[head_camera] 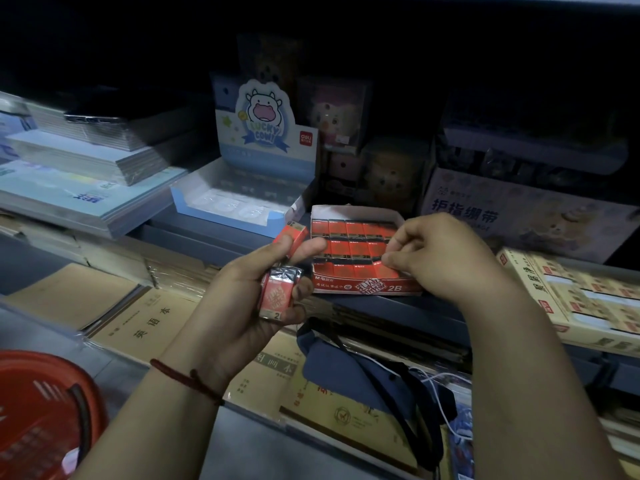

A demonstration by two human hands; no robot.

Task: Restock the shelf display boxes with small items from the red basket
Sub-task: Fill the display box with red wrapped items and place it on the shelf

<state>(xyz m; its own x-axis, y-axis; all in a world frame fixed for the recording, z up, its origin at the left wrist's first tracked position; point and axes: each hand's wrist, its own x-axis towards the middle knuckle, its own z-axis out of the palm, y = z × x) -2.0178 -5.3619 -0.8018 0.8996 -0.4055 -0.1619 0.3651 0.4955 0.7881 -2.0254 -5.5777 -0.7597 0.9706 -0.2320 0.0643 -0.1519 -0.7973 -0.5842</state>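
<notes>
Erasers nearly fill the red 2B display box at centre, where our right hand pinches one at the front row, our left hand gripping two more to place, red basket at 8 o'clock.

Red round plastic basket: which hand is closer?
Left. The left hand, gripping small red erasers, is up-right of the red round plastic basket; the right hand is farther right, at the red cardboard box.
</notes>
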